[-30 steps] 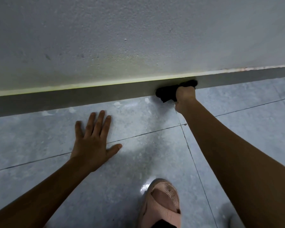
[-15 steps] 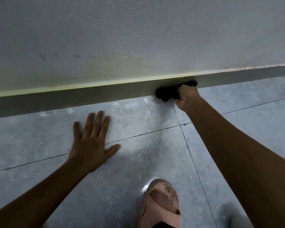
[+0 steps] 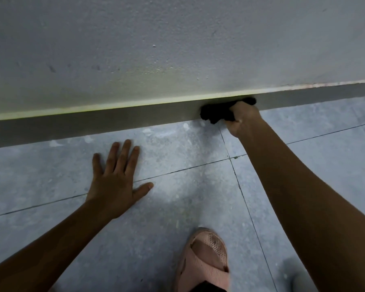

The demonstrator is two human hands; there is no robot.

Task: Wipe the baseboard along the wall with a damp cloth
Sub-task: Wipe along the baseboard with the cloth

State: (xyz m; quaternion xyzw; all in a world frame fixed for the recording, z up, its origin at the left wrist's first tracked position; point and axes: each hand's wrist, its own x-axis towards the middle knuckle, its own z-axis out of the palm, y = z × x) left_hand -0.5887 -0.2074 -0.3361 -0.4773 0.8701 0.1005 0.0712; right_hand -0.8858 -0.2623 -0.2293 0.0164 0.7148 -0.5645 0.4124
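A grey baseboard (image 3: 114, 121) runs along the foot of the pale wall (image 3: 177, 49), sloping up to the right. A bunched black cloth (image 3: 216, 112) is pressed against the baseboard right of centre. My right hand (image 3: 243, 118) is closed around the cloth, and its fingers are hidden behind the fabric. My left hand (image 3: 116, 178) lies flat on the floor tiles, fingers spread, a short way in front of the baseboard and holding nothing.
Grey floor tiles (image 3: 188, 197) with dark grout lines fill the lower view, with pale smears near the baseboard (image 3: 185, 126). My foot in a pink slipper (image 3: 204, 262) stands on the floor between my arms.
My right hand with the cloth has shifted only slightly along the baseboard, wrist turning a little. My left hand stays planted on the floor.
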